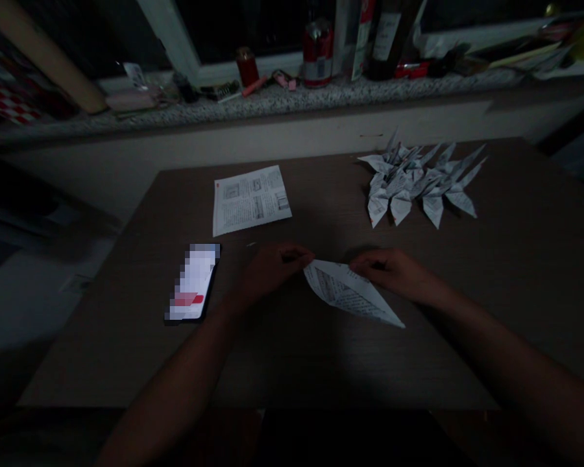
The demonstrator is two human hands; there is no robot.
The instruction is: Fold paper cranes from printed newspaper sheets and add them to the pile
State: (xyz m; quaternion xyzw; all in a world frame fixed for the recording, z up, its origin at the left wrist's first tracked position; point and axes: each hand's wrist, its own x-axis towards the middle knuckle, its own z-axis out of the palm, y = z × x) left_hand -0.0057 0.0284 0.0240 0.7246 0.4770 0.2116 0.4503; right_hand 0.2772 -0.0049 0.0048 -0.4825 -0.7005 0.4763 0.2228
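Observation:
A sheet of printed paper [353, 295], folded to a pointed shape, is held just over the table between my two hands. The fingers of my left hand [283, 263] pinch its upper left corner. My right hand [387, 271] is closed on its upper edge, a little to the right. The paper's long tip points right and toward me. Behind my left hand, a flat piece of printed paper [250, 200] lies on the table. Several folded paper cranes [418, 178] stand bunched together at the back right.
A phone [192, 282] with a lit screen lies left of my left forearm. Behind the dark wooden table [126, 259] runs a stone windowsill [272, 100] carrying a red can [318, 55], a dark bottle [385, 39], a small red jar [246, 67] and other small items. The room is dim.

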